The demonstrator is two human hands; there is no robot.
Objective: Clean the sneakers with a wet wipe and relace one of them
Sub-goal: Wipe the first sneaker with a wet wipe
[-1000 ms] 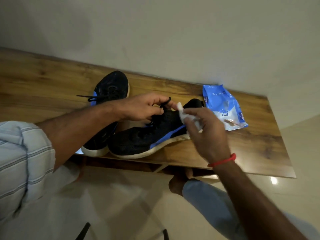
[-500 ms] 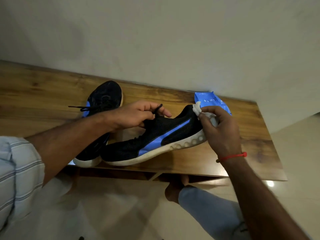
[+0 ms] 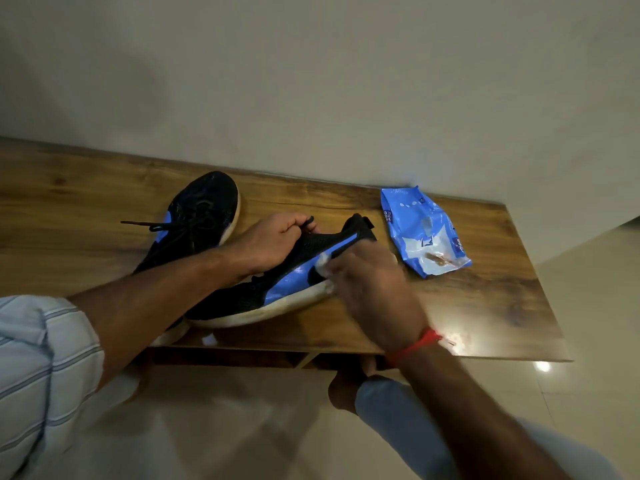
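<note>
Two black sneakers with blue stripes and white soles lie on the wooden table [image 3: 485,306]. The near sneaker [image 3: 287,289] lies on its side with its heel toward the wall. My left hand [image 3: 277,244] grips its upper by the collar, with a black lace loop over the fingers. My right hand [image 3: 370,289], blurred by motion, holds a white wet wipe [image 3: 323,263] against the blue stripe near the heel. The far sneaker [image 3: 201,216] stands upright behind my left arm, its laces trailing to the left.
A blue pack of wet wipes [image 3: 424,233] lies at the back right of the table, near the wall. A small white scrap [image 3: 209,340] sits at the table's front edge. My feet and the tiled floor [image 3: 242,427] show below the table.
My right hand with the wipe has moved from the heel tip down along the side of the near sneaker. My left hand keeps its grip on the collar.
</note>
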